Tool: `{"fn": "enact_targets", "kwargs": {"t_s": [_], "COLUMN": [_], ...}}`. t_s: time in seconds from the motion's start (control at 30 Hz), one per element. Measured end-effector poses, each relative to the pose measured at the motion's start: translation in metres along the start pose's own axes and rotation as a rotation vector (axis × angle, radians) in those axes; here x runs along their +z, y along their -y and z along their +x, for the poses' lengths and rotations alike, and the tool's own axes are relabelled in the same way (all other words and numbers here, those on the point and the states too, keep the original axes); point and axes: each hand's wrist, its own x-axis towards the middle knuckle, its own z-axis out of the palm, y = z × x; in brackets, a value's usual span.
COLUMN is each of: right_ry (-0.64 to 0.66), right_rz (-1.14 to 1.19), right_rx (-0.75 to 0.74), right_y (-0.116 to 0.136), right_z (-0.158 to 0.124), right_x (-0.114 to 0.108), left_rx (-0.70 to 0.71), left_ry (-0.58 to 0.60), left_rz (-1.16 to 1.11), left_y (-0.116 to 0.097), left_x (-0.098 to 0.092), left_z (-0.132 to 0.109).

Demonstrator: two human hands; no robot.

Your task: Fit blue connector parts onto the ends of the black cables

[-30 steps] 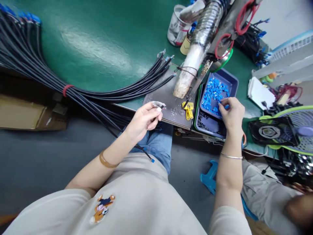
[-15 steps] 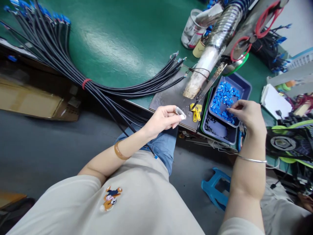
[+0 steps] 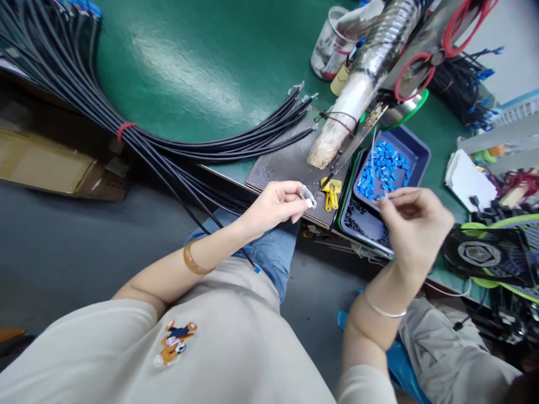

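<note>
My left hand (image 3: 275,207) is closed in a pinch just off the table's front edge. Between thumb and index finger is a small white piece (image 3: 310,203), and a greyish wrap covers the index fingertip. My right hand (image 3: 415,224) hovers at the front of the upper tray (image 3: 421,151), thumb and index finger pressed together. Whatever sits in that pinch is too small and blurred to name. Small blue connectors (image 3: 383,168) fill part of this tray. Beneath it, a lower tray (image 3: 370,233) holds tiny black parts. Yellow clips (image 3: 332,195) lie between my hands.
A bundle of black cables (image 3: 168,148), tied with a red band, runs across the table edge. A foil-wrapped duct (image 3: 343,120) slants down over a dark board. Red-handled scissors (image 3: 435,59) and a fan (image 3: 482,252) are at right. Another person's clothed legs (image 3: 446,342) show lower right.
My right hand has drawn back from among the blue connectors towards me, fingers still pinched. My left hand keeps its pinch. The whole view has shifted slightly.
</note>
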Motion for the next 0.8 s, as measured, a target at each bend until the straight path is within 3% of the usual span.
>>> {"fn": "enact_targets", "kwargs": {"t_s": [0.07,0.13,0.27,0.47,0.73,0.8], "right_ry": [0.035,-0.025,-0.217,-0.189,-0.254,-0.233], "right_rz": [0.19,0.19,0.221,0.318,0.056,0.04], "right_rx": [-0.012,-0.074,-0.092,0.001,-0.232,-0.229], "right_y": [0.027,0.045,0.054,0.054,0.051,0.049], "right_z": [-0.035,-0.063,-0.084,-0.083,-0.091,-0.091], "right_x": [0.019,0.041,0.073,0.074,0.08,0.08], "left_rx": [0.021,0.039,0.045,0.054,0.038,0.035], "left_ry": [0.006,0.023,0.023,0.0,-0.025,-0.035], "left_rz": [0.018,0.041,0.096,0.162,0.114,0.111], "left_y": [0.001,0.003,0.005,0.007,0.007,0.008], "left_x": [0.0,0.001,0.002,0.002,0.0,0.0], "left_z": [0.001,0.003,0.003,0.002,0.004,0.003]}}
